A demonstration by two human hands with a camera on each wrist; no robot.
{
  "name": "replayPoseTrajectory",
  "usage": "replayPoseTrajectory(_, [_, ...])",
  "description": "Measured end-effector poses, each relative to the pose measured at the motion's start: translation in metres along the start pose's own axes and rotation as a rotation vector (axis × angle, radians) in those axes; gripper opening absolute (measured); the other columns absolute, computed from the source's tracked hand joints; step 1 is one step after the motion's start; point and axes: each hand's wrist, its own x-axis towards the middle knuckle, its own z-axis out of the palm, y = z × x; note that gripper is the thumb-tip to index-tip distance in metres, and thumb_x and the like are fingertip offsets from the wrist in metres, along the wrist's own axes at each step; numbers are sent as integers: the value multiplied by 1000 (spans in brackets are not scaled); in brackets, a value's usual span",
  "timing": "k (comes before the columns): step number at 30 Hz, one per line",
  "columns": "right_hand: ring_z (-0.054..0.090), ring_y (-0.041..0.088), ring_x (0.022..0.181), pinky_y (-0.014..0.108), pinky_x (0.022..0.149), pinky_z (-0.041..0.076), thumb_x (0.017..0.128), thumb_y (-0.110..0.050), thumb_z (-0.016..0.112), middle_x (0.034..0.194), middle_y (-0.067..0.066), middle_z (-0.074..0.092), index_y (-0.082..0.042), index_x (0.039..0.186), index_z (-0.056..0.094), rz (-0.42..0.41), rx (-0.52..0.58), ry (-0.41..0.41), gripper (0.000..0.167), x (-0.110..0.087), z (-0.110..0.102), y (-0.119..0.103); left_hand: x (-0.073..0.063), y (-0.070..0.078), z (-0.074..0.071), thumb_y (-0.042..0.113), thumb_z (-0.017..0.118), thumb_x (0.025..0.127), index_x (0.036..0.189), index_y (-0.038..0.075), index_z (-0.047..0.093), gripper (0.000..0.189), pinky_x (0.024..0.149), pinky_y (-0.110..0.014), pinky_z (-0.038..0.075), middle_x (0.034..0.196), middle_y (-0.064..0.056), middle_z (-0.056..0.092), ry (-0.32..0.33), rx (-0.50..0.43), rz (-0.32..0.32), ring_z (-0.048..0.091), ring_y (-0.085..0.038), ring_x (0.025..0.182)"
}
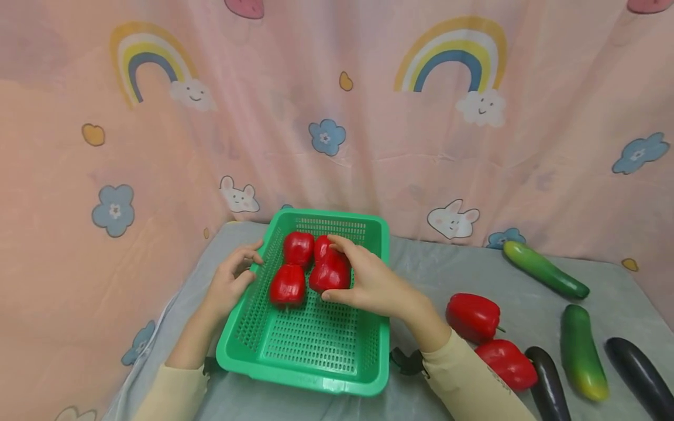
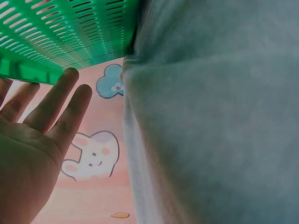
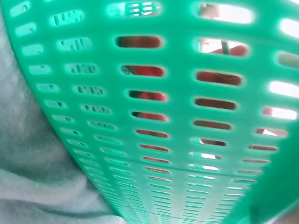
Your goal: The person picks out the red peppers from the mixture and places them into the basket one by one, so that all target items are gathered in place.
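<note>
A green plastic basket (image 1: 321, 383) holds several red bell peppers, among them a front-left one (image 1: 287, 286) and a back-left one (image 1: 298, 249). My right hand (image 1: 371, 280) reaches over the basket's right side, thumb and fingers curved round the red bell pepper (image 1: 330, 273) on the right. Behind that pepper, another is partly hidden by my fingers. My left hand (image 1: 230, 279) is at the basket's left rim; in the left wrist view its fingers (image 2: 58, 105) are extended beside the basket wall (image 2: 74, 32). The right wrist view shows mostly the slotted basket wall (image 3: 182, 135), with red behind its slots.
On the grey cloth (image 1: 421, 263) to the right lie two red bell peppers (image 1: 472, 317), two green zucchini-like vegetables (image 1: 544, 270) and two dark eggplants (image 1: 639, 374). A pink patterned curtain (image 1: 368, 175) hangs behind the table.
</note>
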Motion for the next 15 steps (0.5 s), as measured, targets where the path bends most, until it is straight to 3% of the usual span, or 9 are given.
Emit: replayPoseTrajectory(15, [56, 24, 139, 45, 105, 56, 85, -33, 91, 157, 8, 57, -8, 167, 38, 32, -71, -68, 101, 12, 10, -2, 0, 0, -1, -15, 52, 92, 109, -1, 65, 26, 100, -19, 47, 157, -25, 56, 1, 0, 33, 57, -50, 137])
